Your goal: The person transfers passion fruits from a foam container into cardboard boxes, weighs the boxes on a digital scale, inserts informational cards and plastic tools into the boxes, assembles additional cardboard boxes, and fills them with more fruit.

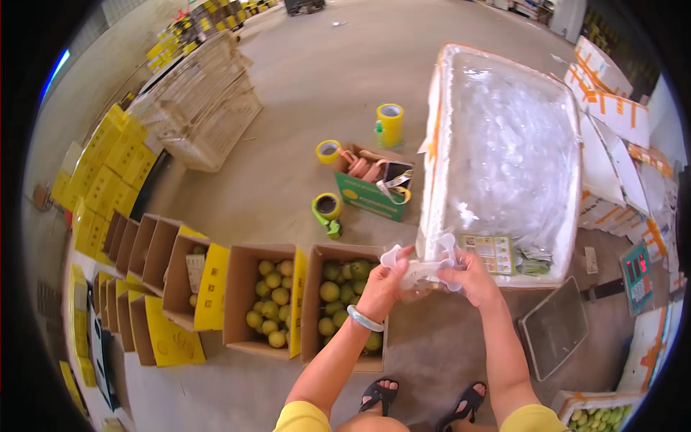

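My left hand (381, 288), with a pale bracelet on its wrist, grips one end of a translucent white plastic piece (425, 271) with a wavy edge. My right hand (473, 279) has its fingers closed on the other end; its exact kind I cannot make out. Both hands are at the near left corner of a large white foam box (430, 165). Inside the box lies a heap of clear, shiny plastic (504, 137). Printed cards (489, 253) and a bundle of green-and-white slips (534, 263) sit at its near end.
Cartons of round green fruit (270, 295) stand left of my hands, beside more open boxes (155, 252). Beyond are a green carton (371, 194) of tools and several tape rolls (389, 122). At right are a scale (554, 327) and stacked foam boxes (604, 101).
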`<state>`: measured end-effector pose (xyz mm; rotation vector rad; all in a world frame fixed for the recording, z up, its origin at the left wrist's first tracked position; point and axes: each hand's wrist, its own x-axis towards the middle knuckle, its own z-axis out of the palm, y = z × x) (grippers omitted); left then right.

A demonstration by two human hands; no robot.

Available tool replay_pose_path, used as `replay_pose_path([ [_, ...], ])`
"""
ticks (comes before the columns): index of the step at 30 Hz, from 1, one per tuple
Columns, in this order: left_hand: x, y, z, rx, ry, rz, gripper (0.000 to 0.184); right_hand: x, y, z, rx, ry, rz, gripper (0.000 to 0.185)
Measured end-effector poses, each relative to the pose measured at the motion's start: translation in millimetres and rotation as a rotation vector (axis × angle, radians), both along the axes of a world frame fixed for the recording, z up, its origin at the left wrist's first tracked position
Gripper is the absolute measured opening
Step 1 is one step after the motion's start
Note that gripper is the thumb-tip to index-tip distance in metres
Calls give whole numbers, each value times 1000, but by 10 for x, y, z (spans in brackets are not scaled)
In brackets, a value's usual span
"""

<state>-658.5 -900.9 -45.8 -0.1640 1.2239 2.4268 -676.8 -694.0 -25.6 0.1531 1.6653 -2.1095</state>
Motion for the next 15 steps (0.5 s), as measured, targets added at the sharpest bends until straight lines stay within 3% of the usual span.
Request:
replay_pose_path([
  [2,163,-135,176,-139,3,30,37,34,-215,-10,-10,-24,73,24],
  [4,269,-380,7,-193,33,149,31,56,-423,-66,-28,-51,164,31],
  [7,449,-758,47,-45,-25,319,26,93,-764,-109,-80,-101,231,35],
  [10,644,-1243,33,-106,-11,614,23,100,-1087,-129,-81,-120,303,37],
  [13,769,-1907,101,-565,127,936,18,155,-1281,-162,-35,-71,353,36],
  [15,812,-2429,-273,-977,252,1022,20,194,-1385,-309,93,48,389,44],
])
